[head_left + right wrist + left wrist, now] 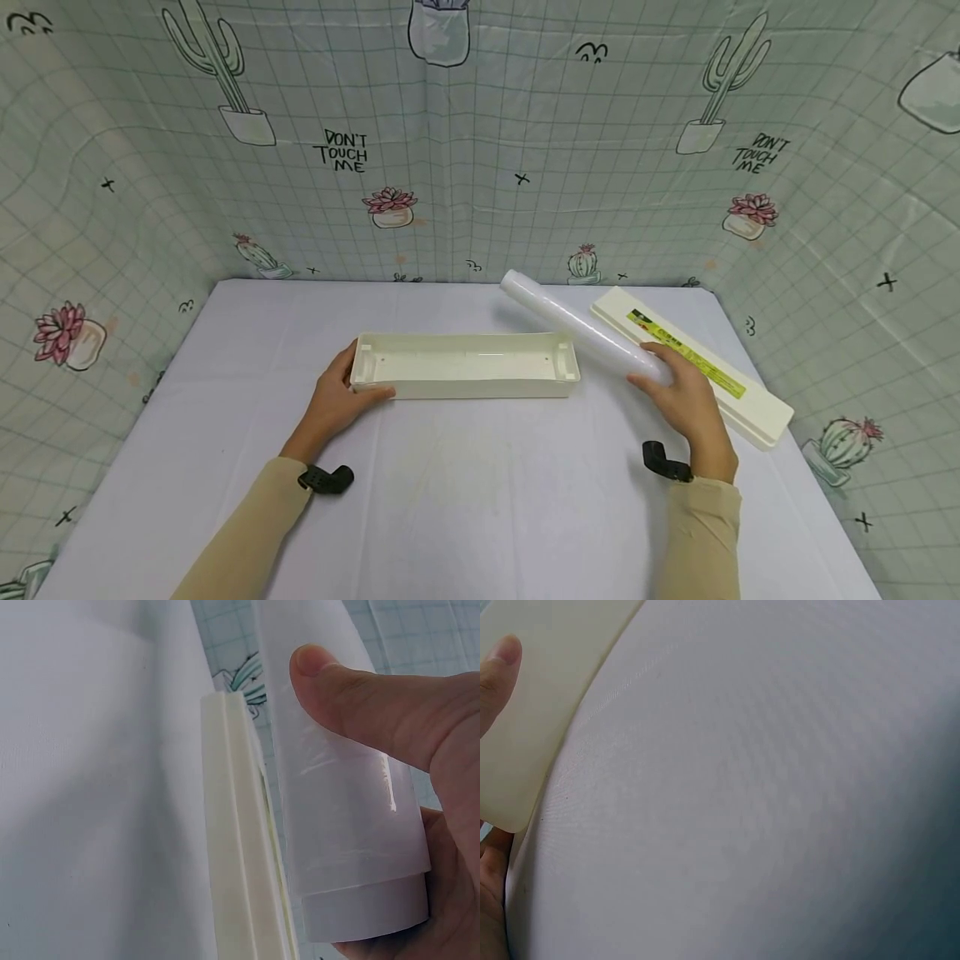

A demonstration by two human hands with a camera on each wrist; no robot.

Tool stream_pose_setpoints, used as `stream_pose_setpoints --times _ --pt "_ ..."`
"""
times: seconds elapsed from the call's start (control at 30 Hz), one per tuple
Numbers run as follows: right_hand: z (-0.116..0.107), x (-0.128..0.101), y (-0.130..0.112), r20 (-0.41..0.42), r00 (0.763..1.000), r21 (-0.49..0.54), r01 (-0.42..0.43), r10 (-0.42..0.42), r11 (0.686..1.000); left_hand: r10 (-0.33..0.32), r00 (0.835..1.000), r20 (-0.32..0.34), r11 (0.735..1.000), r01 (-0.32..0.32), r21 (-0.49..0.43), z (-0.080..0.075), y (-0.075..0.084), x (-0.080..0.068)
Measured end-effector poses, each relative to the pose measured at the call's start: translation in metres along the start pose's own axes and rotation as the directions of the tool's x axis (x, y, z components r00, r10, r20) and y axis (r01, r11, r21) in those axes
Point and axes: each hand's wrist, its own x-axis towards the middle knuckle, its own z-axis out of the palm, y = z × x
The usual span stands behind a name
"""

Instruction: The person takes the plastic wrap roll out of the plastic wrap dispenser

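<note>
A long cream plastic box, its top uncovered and nothing inside, sits at the middle of the table. My left hand grips its left end, the thumb along the front wall and the fingers round the end. In my right hand is a roll of clear plastic wrap, pinched near its lower right end between thumb and fingers. The roll slants up to the left, raised above the table, close to the box's right end. Behind the right hand lies the cream lid with a yellow-green label.
The table wears a white cloth. Around its back and sides hangs a grid-patterned curtain printed with cacti. A black wrist camera sits on the left wrist and another camera on the right.
</note>
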Motion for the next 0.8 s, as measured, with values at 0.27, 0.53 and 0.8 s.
stream_pose_setpoints --times 0.27,0.53,0.8 --pt "0.003 -0.003 0.008 -0.002 1.0 0.001 -0.028 0.028 1.0 0.002 1.0 0.001 1.0 -0.002 0.001 0.001 0.001 -0.001" --pt "0.008 -0.002 0.016 -0.007 0.999 -0.019 -0.033 0.033 0.999 0.001 1.0 0.001 1.0 -0.001 -0.013 0.001 -0.001 -0.001" --pt "0.01 -0.002 0.02 0.018 0.998 -0.003 -0.062 0.062 0.998 0.002 1.0 0.001 1.0 -0.002 -0.018 0.001 0.001 -0.004"
